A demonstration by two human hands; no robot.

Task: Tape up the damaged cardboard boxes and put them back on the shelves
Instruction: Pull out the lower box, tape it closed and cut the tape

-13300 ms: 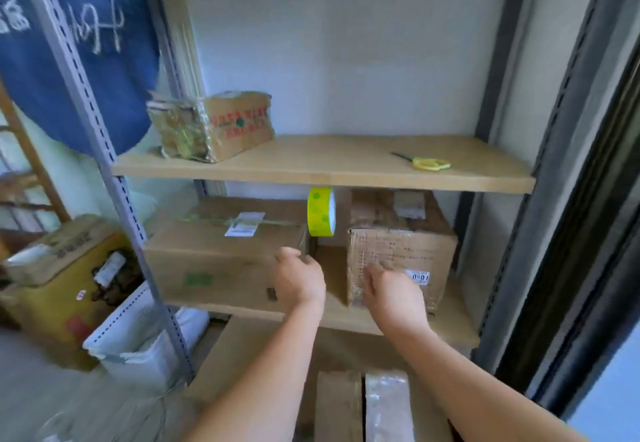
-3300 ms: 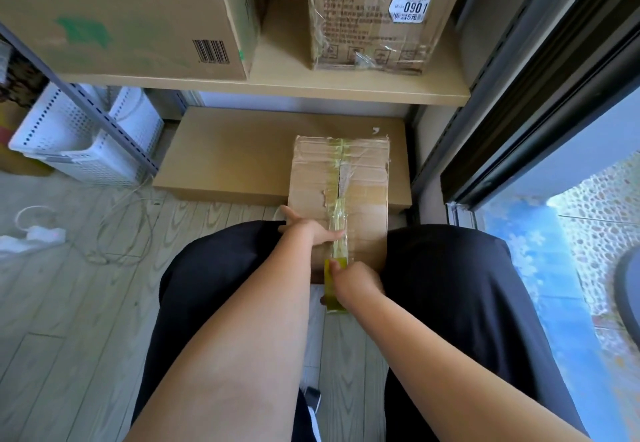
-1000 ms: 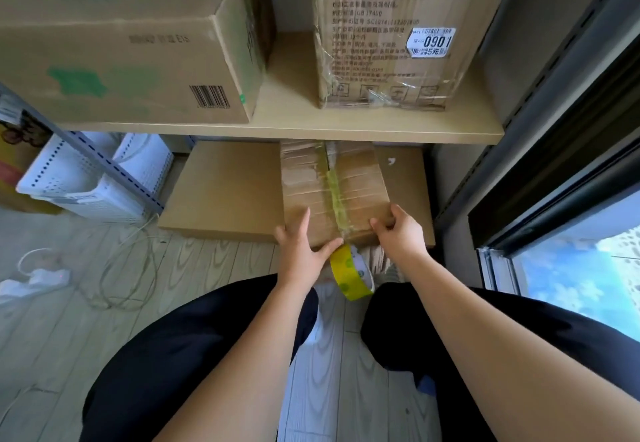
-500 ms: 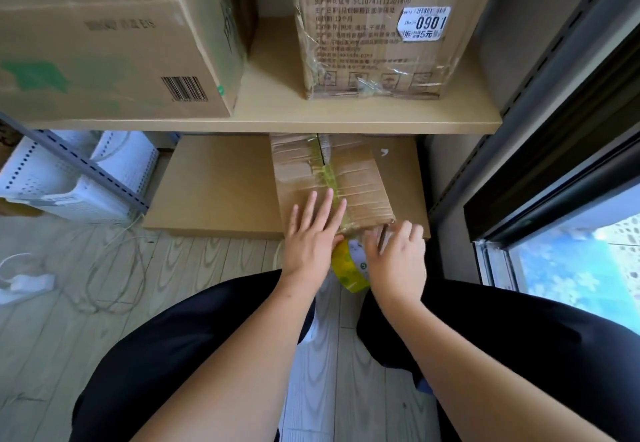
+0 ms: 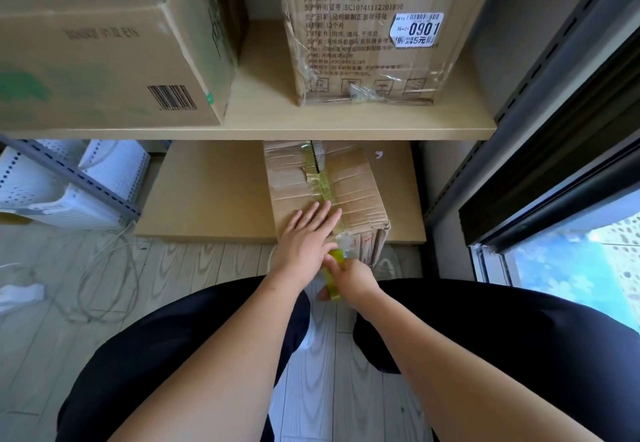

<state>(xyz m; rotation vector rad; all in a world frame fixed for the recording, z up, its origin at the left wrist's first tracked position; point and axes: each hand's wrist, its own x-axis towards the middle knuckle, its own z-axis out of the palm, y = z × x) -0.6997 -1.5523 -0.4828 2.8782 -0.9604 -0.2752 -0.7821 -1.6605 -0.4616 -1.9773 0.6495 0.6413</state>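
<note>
A worn cardboard box (image 5: 353, 192) sits on the bottom shelf board (image 5: 207, 192), with a strip of yellow-green tape (image 5: 320, 181) running along its top seam. My left hand (image 5: 304, 240) lies flat on the near end of the box top, fingers straight, pressing the tape down. Just in front of the box's near edge, my right hand (image 5: 349, 278) grips the yellow-green tape roll (image 5: 334, 278). The tape runs from the roll up over the box edge.
Two cardboard boxes stand on the shelf above: a large one (image 5: 104, 43) at left and a labelled one (image 5: 374, 32) at right. White perforated baskets (image 5: 52, 185) and loose cables (image 5: 104, 268) lie on the wooden floor at left. A dark window frame (image 5: 554, 164) runs along the right.
My left hand stays flat on the box top. My right hand has taken hold of the tape roll and pulled it back from the box's front edge.
</note>
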